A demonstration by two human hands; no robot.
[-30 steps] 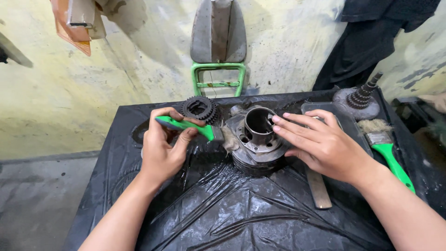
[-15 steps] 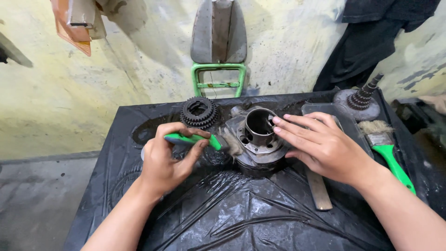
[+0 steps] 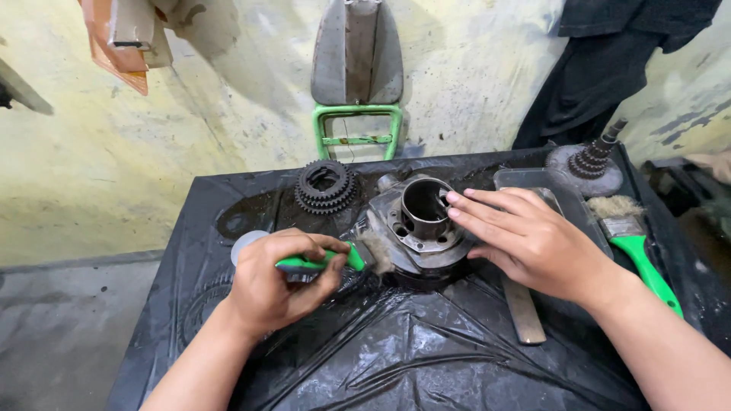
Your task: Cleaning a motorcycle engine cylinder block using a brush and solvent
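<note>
workshop, likely | oily gear cluster [image 3: 326,186] | engine cylinder [image 3: 417,224] | stained wall [image 3: 190,114]

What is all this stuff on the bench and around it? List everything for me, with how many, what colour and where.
Metal cylinder part: one, grey, centre of the bench.
Small brush: one, green handle, bristles against the cylinder's left side.
Gear cluster: one, dark, behind and left of the cylinder.
Second brush: one, green handle, right side of the bench.
Geared shaft: one, grey, far right corner.
Flat file: one, grey, near the cylinder, partly under the right hand.
Plastic sheet: one, black, covering the bench.
Green frame: one, against the wall.
Left hand: grips the small brush.
Right hand: fingers on the cylinder's rim.
</note>
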